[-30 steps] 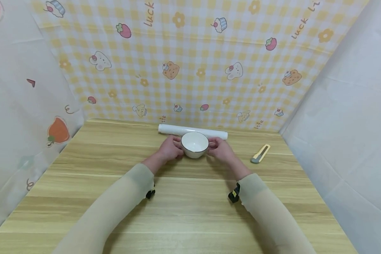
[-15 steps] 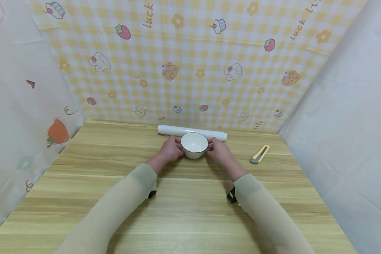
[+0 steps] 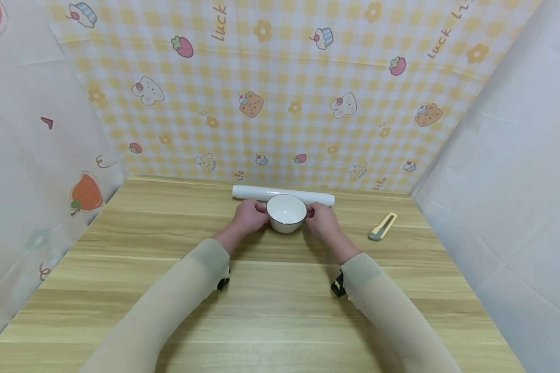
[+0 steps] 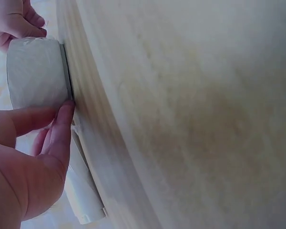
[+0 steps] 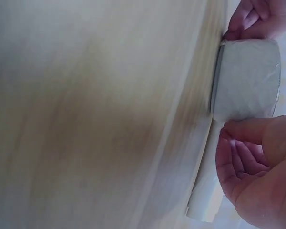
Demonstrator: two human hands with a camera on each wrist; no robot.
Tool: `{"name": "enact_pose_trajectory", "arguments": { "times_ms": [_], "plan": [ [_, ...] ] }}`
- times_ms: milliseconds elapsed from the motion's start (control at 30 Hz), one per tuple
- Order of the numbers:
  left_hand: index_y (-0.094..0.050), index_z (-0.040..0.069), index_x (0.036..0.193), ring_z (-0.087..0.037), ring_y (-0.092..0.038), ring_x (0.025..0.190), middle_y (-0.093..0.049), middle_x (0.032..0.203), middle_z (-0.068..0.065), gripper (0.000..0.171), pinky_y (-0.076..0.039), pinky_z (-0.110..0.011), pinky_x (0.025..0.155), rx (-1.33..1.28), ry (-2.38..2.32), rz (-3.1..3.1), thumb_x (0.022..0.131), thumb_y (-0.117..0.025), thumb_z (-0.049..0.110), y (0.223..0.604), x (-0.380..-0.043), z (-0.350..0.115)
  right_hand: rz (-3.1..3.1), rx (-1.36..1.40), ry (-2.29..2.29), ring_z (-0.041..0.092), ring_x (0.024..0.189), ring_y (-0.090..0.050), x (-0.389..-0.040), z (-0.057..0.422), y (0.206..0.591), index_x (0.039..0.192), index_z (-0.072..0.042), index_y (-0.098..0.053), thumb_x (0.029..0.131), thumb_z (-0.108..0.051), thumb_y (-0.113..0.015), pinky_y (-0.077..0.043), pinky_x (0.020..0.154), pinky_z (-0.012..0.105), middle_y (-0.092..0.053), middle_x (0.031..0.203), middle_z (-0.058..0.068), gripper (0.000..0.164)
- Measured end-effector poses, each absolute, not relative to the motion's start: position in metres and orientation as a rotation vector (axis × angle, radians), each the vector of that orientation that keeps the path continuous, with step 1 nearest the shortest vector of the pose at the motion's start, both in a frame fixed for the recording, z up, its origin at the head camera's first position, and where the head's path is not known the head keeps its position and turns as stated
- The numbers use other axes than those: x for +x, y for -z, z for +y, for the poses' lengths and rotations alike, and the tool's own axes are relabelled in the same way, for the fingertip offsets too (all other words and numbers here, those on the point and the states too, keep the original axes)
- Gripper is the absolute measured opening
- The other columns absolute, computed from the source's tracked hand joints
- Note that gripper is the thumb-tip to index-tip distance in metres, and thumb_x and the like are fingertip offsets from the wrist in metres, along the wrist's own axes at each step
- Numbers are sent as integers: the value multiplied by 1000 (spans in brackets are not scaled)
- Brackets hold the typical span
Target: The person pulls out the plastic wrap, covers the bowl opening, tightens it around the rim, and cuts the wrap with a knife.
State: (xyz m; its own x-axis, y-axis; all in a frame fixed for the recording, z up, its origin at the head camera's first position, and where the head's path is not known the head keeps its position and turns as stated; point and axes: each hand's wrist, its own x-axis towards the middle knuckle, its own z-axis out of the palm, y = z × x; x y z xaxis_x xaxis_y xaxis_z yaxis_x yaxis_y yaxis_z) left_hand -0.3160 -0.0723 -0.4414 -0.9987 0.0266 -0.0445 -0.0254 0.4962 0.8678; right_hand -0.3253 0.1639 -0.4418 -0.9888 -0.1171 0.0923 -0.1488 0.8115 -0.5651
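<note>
A white bowl (image 3: pixel 286 226) with a dark rim stands upright on the wooden table (image 3: pixel 280 311). Both wrist views show wrinkled, shiny cling film (image 4: pixel 38 62) over its outer side. My left hand (image 3: pixel 249 216) is at the bowl's left side; thumb and fingertips pinch the film low beside the base. On the opposite side my right hand (image 3: pixel 323 220) pinches film between thumb and forefinger, its other fingers curled, as the right wrist view shows. Just behind the bowl lies a white roll (image 3: pixel 256 192), partly hidden by the bowl.
A yellow and grey utility knife (image 3: pixel 382 227) lies on the table to the right. A yellow checked cloth backdrop (image 3: pixel 270 129) rises along the back edge, with pale sheets (image 3: pixel 518 207) at the sides. Small black devices (image 3: pixel 338 285) hang at the cuffs.
The bowl, roll and knife keep their places. My right hand's fingers have curled in from straighter ones along the bowl, and the left fingers have drawn in too.
</note>
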Motion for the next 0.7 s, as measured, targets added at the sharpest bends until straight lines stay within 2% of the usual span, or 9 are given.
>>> {"name": "enact_pose_trajectory", "arguments": {
  "times_ms": [133, 300, 400, 533, 700],
  "plan": [
    [-81, -7, 113, -23, -79, 82, -82, 107, -23, 22, -64, -23, 72, -28, -1650, 2580, 99, -69, 5, 441, -315, -70, -2920, 190, -1072, 25, 96, -74, -325, 164, 441, 114, 4, -79, 99, -1, -69, -61, 83, 33, -82, 107, 18, 18],
    [-77, -9, 118, -29, -81, 94, -78, 119, -28, 21, -69, -33, 83, -70, -1728, 2494, 104, -67, 2, 439, -313, -68, -2897, 149, -1230, 20, 92, -72, -325, 165, 440, 119, 4, -81, 100, 2, -59, -56, 79, 25, -83, 111, 19, 29],
    [-72, -10, 117, -31, -80, 96, -76, 121, -29, 18, -69, -37, 87, -75, -1753, 2477, 105, -65, 1, 439, -311, -68, -2880, 116, -1277, 21, 94, -74, -326, 164, 442, 119, 4, -81, 103, 1, -60, -57, 82, 26, -83, 113, 20, 27],
    [-67, -8, 113, -26, -77, 91, -75, 117, -27, 12, -69, -37, 85, -81, -1794, 2453, 105, -64, 0, 443, -311, -69, -2864, 72, -1265, 25, 99, -75, -325, 162, 446, 117, 3, -81, 106, -4, -64, -59, 86, 29, -83, 114, 19, 21],
    [-67, -7, 113, -24, -76, 90, -73, 115, -25, 10, -69, -36, 84, -113, -1825, 2431, 105, -65, -1, 444, -313, -68, -2860, 52, -1224, 24, 94, -75, -323, 160, 444, 112, 1, -80, 105, -6, -66, -56, 79, 26, -83, 107, 16, 17]
  ]
}}
